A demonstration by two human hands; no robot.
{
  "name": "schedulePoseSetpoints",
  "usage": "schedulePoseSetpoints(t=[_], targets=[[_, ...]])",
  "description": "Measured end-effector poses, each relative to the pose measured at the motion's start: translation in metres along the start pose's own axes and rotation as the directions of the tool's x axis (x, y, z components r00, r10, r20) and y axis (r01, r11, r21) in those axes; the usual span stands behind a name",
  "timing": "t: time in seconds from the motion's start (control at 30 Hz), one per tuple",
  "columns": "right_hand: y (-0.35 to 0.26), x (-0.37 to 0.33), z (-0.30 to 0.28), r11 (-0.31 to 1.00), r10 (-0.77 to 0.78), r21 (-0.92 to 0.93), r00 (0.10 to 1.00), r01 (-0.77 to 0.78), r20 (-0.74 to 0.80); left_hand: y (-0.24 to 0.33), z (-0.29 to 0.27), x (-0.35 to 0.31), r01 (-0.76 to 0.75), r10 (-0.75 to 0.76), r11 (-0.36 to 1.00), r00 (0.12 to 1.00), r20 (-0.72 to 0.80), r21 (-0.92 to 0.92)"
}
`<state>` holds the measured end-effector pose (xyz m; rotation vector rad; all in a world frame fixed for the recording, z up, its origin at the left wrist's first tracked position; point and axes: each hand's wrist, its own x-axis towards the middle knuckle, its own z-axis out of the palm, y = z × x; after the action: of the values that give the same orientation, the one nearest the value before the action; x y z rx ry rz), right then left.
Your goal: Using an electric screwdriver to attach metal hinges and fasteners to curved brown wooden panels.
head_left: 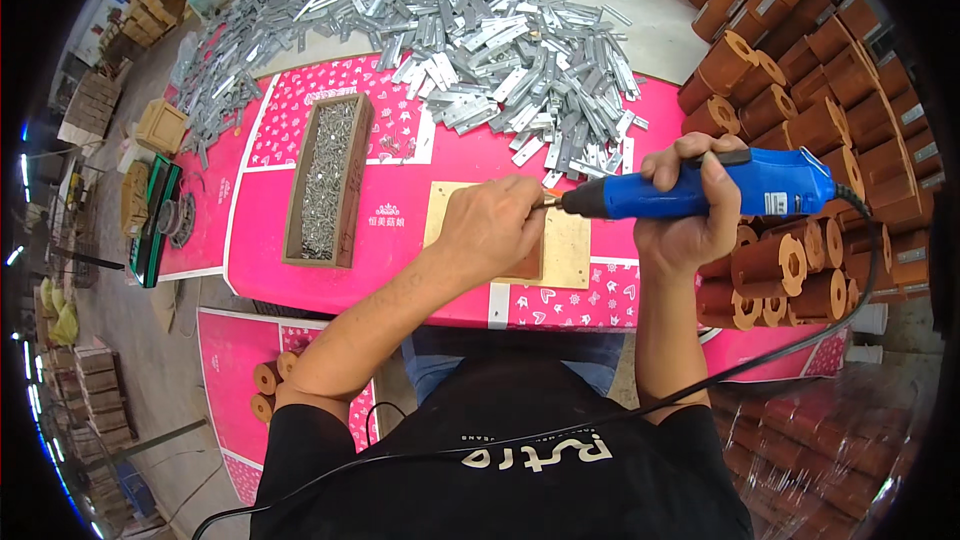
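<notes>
My right hand [690, 195] is wrapped round a blue electric screwdriver [655, 196] with a black nose, held nearly level and pointing left. Its tip meets the fingertips of my left hand [492, 225]. Those fingers are bent and pressed together; whatever they pinch at the tip is hidden. Beneath the left hand a reddish-brown piece [529, 266] shows in part, lying on a pale wooden board [572, 252]. Left of the board stands a long wooden box [361, 175] filled with small metal screws.
Flat metal strips [500, 50] lie heaped across the far side of the pink-covered table [400, 280]. Brown hollow cylinders [790, 265] are stacked high on the right. A black cord [800, 345] runs from the screwdriver across my front. More cylinders [266, 377] sit at lower left.
</notes>
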<state>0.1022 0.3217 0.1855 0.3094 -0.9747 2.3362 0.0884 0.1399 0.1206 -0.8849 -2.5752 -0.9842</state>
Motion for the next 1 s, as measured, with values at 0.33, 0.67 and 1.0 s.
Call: schedulePoseSetpoints(t=[0.33,0.67,1.0], targets=[[0.05,0.041,-0.089,0.976,0.146,0.218,0.831,-0.03,-0.537,-0.038,-0.025,0.068,0.271,-0.266,0.962,0.957,0.116,-0.031],[0.052,0.044,-0.117,0.974,0.16,0.223,0.796,-0.032,-0.583,-0.147,0.021,0.08,0.29,-0.365,0.855,0.926,0.101,0.431],[0.035,0.028,-0.093,0.993,0.115,0.09,0.878,-0.083,-0.465,-0.141,-0.004,0.083,0.413,-0.448,0.858,0.893,0.049,0.305]])
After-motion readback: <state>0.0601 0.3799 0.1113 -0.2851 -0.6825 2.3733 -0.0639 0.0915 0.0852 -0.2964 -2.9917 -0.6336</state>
